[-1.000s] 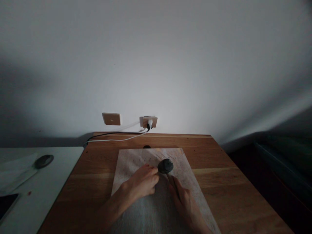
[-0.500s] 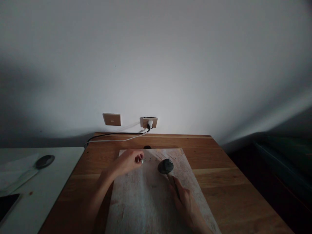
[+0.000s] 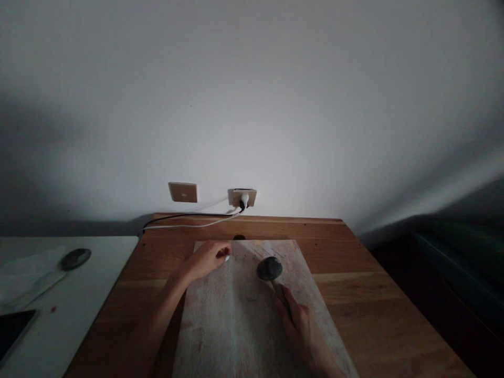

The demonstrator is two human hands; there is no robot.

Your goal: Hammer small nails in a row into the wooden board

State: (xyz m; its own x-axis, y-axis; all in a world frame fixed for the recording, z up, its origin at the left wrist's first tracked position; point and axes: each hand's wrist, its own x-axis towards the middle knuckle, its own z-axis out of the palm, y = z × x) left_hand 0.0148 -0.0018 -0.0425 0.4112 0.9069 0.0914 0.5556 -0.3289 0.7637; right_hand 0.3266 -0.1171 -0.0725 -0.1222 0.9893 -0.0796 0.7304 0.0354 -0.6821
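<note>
Shifting away from the dark mallet head (image 3: 270,269), the left hand's fingers (image 3: 219,253) are curling closed on a small white bit (image 3: 227,258), with that head lying at 3 o'clock from them, while the right hand (image 3: 299,331) is gripping the mallet's handle (image 3: 281,295), slanting toward 5 o'clock across the wooden board (image 3: 236,336).

The only camera is worn on the person's head, and it looks forward and down over the near edge of a wooden table (image 3: 354,299). The left hand (image 3: 207,260) and the right hand (image 3: 301,331) come into the lower part of the frame, quite near to the camera. A wall (image 3: 252,105), farther away, fills the upper half, and a white table (image 3: 90,310) shows at the left side.
</note>
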